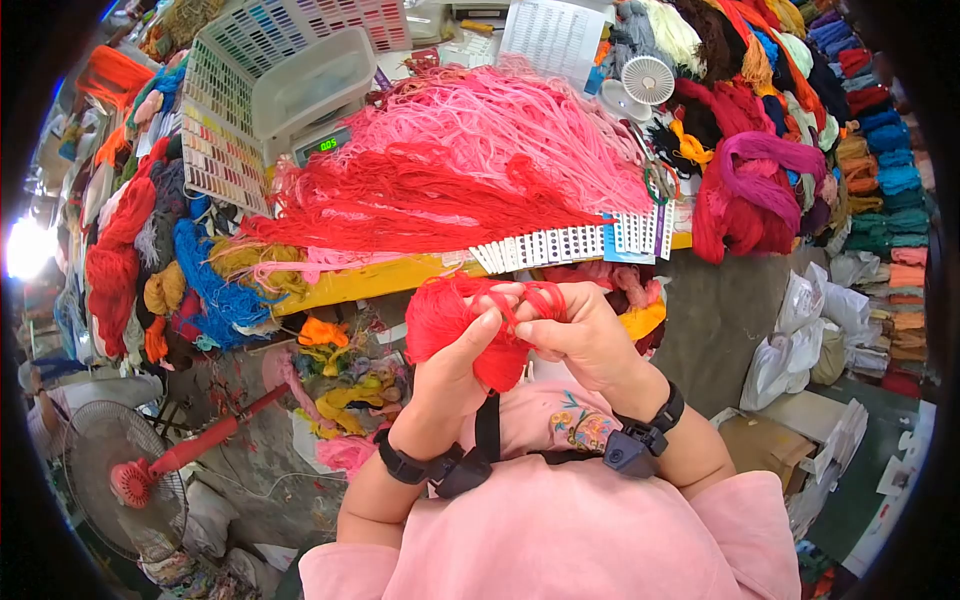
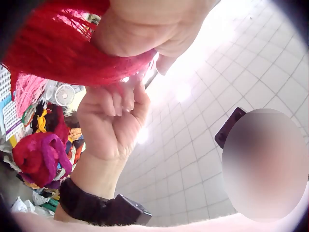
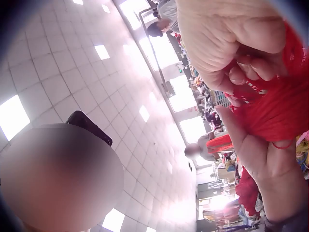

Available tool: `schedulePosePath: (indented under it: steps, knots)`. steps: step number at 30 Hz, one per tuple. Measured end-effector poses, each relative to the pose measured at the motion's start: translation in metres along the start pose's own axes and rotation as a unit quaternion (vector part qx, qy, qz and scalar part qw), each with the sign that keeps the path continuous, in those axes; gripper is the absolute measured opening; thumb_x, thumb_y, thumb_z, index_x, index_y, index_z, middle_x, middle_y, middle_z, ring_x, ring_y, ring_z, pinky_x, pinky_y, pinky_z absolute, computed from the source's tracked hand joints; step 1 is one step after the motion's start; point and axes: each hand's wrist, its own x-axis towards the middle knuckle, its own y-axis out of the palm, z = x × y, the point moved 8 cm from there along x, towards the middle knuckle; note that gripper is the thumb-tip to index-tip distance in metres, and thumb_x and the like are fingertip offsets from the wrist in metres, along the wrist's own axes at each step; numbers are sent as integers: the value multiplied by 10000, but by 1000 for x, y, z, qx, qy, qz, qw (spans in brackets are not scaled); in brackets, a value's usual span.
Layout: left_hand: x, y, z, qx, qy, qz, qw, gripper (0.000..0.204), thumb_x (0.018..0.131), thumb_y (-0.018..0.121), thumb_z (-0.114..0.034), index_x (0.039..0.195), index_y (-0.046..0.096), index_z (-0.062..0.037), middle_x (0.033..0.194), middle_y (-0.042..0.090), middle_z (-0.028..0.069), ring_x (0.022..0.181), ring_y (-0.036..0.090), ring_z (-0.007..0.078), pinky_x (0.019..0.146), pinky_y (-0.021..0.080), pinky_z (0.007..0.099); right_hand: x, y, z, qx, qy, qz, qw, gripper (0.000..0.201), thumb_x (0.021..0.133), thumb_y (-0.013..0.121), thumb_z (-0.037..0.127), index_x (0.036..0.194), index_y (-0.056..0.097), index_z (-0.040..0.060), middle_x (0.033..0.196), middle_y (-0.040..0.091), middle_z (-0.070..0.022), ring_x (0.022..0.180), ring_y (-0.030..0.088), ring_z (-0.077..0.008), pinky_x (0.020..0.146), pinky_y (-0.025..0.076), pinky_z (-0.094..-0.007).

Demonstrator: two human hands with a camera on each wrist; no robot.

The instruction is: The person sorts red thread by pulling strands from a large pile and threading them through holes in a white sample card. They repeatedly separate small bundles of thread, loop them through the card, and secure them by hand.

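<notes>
A bundle of red yarn (image 1: 438, 318) is held up in front of the chest, between both hands. My left hand (image 1: 455, 368) grips it from the left, the thumb lying against the strands. From the right, my right hand (image 1: 592, 338) pinches loops of the same yarn with thumb and curled fingers. In the left wrist view the red yarn (image 2: 63, 53) stretches under the left hand (image 2: 149, 26) toward the right hand (image 2: 113, 121). The right wrist view has the yarn (image 3: 275, 108) draped over the left palm, part of it hidden behind the right hand (image 3: 227, 38).
Beyond the hands, a yellow-edged table (image 1: 350, 285) bears loose red yarn (image 1: 400, 200), pink yarn (image 1: 500, 120), shade cards (image 1: 560, 243), a scale (image 1: 325, 145) with a plastic tub (image 1: 315, 85), and a small fan (image 1: 648, 80). A large fan (image 1: 130, 482) stands lower left.
</notes>
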Motion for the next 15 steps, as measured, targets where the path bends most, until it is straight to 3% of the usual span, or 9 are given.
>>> schedulePosePath:
  steps: [3, 9, 15]
  knots:
    - [3, -3, 0, 6, 0, -30, 1000, 235, 811, 472, -115, 995, 507, 27, 960, 544, 105, 882, 525, 174, 782, 416, 301, 1, -1, 1, -43, -15, -6, 999, 104, 743, 543, 58, 826, 596, 27, 580, 472, 59, 453, 335, 1, 417, 260, -151]
    - [3, -5, -1, 20, 29, -32, 999, 181, 805, 480, -55, 964, 530, 15, 921, 559, 85, 850, 531, 152, 749, 428, 275, 5, 1, -2, 17, 12, 13, 1000, 111, 759, 552, 96, 833, 593, 25, 538, 450, 61, 426, 312, -3, 391, 231, -155]
    - [4, -6, -1, 19, 49, -46, 998, 179, 811, 478, -64, 970, 533, -2, 925, 560, 79, 834, 534, 147, 743, 433, 273, 11, -5, -12, 47, 13, -24, 999, 97, 751, 555, 60, 833, 595, 26, 547, 472, 47, 416, 321, -9, 384, 228, -156]
